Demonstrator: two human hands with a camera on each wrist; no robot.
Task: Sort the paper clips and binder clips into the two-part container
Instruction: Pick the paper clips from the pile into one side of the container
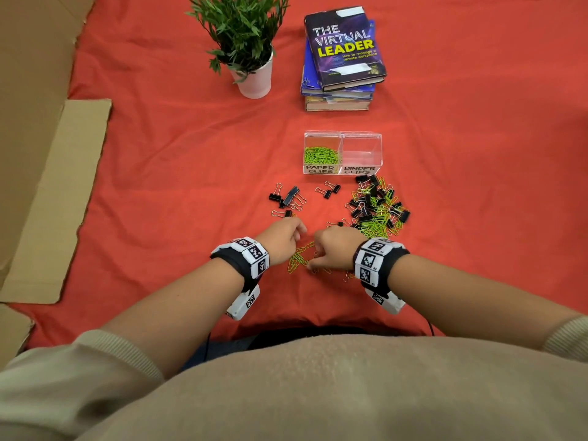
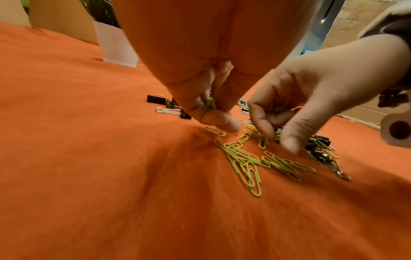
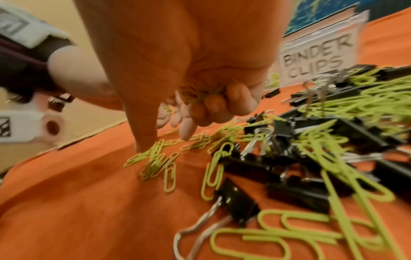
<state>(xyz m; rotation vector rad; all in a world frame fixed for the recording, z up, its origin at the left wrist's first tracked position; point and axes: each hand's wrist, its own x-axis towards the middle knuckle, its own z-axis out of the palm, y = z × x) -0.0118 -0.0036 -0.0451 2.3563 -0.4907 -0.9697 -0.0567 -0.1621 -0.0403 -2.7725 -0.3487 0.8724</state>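
Observation:
A clear two-part container (image 1: 342,135) stands on the red cloth; its left half, labelled PAPER CLIPS, holds green paper clips (image 1: 321,155), and the BINDER CLIPS half (image 1: 359,170) looks empty. Loose green paper clips (image 1: 297,259) (image 2: 244,161) (image 3: 155,161) lie between my hands. My left hand (image 1: 288,235) (image 2: 211,112) pinches a few green clips in curled fingers. My right hand (image 1: 329,249) (image 3: 200,105) cups a bunch of green clips in its curled fingers, thumb tip down on the loose ones. A mixed pile (image 1: 377,206) (image 3: 311,140) of black binder clips and green clips lies to the right.
Small groups of black binder clips (image 1: 286,198) (image 1: 329,189) lie in front of the container. Farther back are a potted plant (image 1: 254,78) and a stack of books (image 1: 342,58). Cardboard sheets (image 1: 57,202) border the cloth on the left.

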